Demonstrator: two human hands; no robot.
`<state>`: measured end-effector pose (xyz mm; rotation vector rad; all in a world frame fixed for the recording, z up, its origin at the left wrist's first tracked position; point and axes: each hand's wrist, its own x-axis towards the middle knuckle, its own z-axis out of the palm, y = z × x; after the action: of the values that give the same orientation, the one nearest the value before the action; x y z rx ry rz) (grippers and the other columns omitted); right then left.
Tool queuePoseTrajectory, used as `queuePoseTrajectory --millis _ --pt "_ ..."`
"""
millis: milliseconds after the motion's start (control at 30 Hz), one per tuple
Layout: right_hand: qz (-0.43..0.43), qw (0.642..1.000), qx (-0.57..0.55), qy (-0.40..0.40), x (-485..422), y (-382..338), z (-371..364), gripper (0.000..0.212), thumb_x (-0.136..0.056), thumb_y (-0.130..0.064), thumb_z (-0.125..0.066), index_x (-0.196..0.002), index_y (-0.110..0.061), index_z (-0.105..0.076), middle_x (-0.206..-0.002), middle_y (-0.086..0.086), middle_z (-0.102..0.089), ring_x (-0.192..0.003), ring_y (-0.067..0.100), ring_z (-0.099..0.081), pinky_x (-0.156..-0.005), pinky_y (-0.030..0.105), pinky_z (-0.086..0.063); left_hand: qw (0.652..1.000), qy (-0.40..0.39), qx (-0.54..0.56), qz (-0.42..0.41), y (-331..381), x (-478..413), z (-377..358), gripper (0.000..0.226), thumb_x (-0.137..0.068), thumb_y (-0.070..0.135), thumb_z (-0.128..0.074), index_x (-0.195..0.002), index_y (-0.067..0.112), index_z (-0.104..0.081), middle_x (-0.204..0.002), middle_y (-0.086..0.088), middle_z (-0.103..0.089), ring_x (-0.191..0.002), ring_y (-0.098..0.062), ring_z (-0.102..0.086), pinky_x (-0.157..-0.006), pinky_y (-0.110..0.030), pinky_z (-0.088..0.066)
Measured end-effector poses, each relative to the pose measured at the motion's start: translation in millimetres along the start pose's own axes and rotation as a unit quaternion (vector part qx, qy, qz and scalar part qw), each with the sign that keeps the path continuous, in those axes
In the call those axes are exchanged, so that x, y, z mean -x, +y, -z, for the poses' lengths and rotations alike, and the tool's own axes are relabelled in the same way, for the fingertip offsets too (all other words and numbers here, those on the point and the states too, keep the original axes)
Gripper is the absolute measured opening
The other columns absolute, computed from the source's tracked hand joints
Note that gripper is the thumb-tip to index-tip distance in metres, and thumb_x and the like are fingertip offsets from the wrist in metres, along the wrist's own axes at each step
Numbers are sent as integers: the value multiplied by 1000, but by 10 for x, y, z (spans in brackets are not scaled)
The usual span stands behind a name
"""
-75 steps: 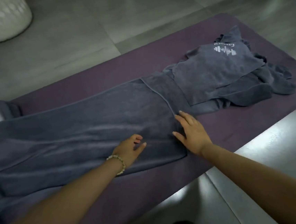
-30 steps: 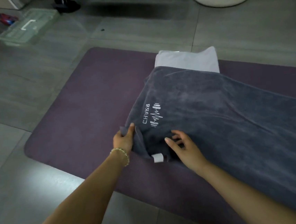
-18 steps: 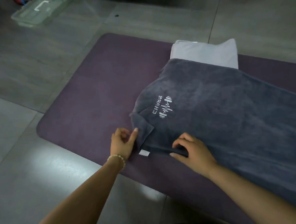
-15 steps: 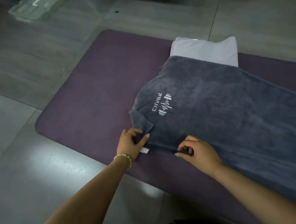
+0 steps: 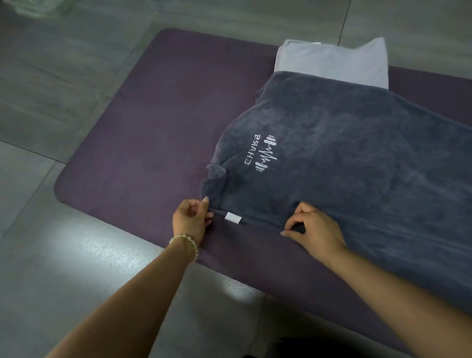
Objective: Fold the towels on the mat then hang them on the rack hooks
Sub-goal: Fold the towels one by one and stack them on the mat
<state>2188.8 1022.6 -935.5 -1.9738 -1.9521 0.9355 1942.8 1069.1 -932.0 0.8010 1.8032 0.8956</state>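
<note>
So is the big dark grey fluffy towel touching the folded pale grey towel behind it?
Touching. The head view shows the dark grey fluffy towel lying over the near edge of the folded pale grey towel, hiding that edge.

Spread towel (image 5: 373,180) lies on the mat (image 5: 144,135), on the floor (image 5: 32,83). Folded towel (image 5: 333,62) behind it, partly underneath.

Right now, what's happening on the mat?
A person is working on a dark grey towel spread along the purple mat. The left hand pinches its near corner, beside a small white tag; the right hand pinches the near edge further along. A pale folded towel lies partly under its far end. No rack is in view.
</note>
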Motion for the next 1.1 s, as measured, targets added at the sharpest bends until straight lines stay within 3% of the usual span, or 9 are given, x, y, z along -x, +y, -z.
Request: queuePoseTrajectory --millis 100,233,467,567,667,733,833,933,1100 --pt "-5 999 -24 -44 -32 -60 7 12 -80 -33 -75 -77 -22 -71 -83 -10 -55 -75 7 -54 -68 29 -47 996 -7 67 50 -31 23 100 21 -94 15 -56 -77 11 -46 -71 -12 -59 -45 -2 -61 -49 -13 -52" --pt "19 981 -115 -155 127 -257 -70 22 -76 -26 -79 -64 -31 -62 -74 -9 -54 -60 3 -48 -63 21 -43 990 19 115 85 -85 12 190 25 -95 18 -55 -75 12 -42 -67 -10 -52 -50 -12 -56 -48 -17 -53" --pt "15 992 -125 12 408 177 6 10 -84 -26 -71 -93 -24 -69 -95 -13 -58 -81 6 -57 -74 25 -47 978 25 158 132 -165 100 191 30 -89 26 -65 -73 15 -42 -53 1 -56 -46 -5 -55 -57 -21 -57" --pt "6 996 -68 63 496 497 237 27 -83 -25 -72 -109 -19 -68 -118 -5 -53 -108 11 -54 -91 18 -37 978 11 157 137 0 148 150 25 -82 28 -72 -77 14 -52 -73 -5 -59 -67 -13 -61 -67 -24 -58" --pt "-66 995 -27 72 642 862 470 48 -85 -33 -69 -130 -24 -57 -146 -2 -37 -135 17 -35 -112 26 -24 971 1 180 156 237 207 10 31 -79 30 -76 -98 9 -62 -94 -8 -67 -88 -22 -66 -74 -32 -59" --pt "-108 992 -3 57 801 1102 585 54 -89 -41 -61 -139 -27 -47 -155 -6 -23 -143 16 -21 -118 33 -17 989 -8 112 101 411 312 -177 36 -82 30 -72 -106 7 -60 -88 -5 -66 -78 -17 -65 -57 -21 -56" --pt "-152 987 11 56 1067 1453 727 56 -91 -43 -54 -142 -25 -42 -158 -5 -19 -146 16 -15 -120 35 -14 996 -76 -28 -40 678 599 -590 25 -86 25 -69 -95 3 -60 -64 -4 -61 -44 -8 -56 -41 -17 -47" --pt "-188 980 15 58 1334 1729 870 54 -93 -43 -50 -144 -26 -40 -159 -6 -17 -146 15 -14 -120 35 -12 977 -195 -41 -81 893 961 -1076 16 -92 25 -60 -85 12 -55 -65 -5 -61 -43 -9 -58 -41 -20 -47" --pt "-248 965 10 87 1770 2142 1122 54 -96 -46 -42 -146 -28 -34 -159 -7 -15 -147 14 -11 -118 35 -8 947 -292 -78 -114 1082 1493 -1826 46 -100 42 -35 -70 10 -48 -52 -4 -49 -39 -8 -50 -46 -22 -47"
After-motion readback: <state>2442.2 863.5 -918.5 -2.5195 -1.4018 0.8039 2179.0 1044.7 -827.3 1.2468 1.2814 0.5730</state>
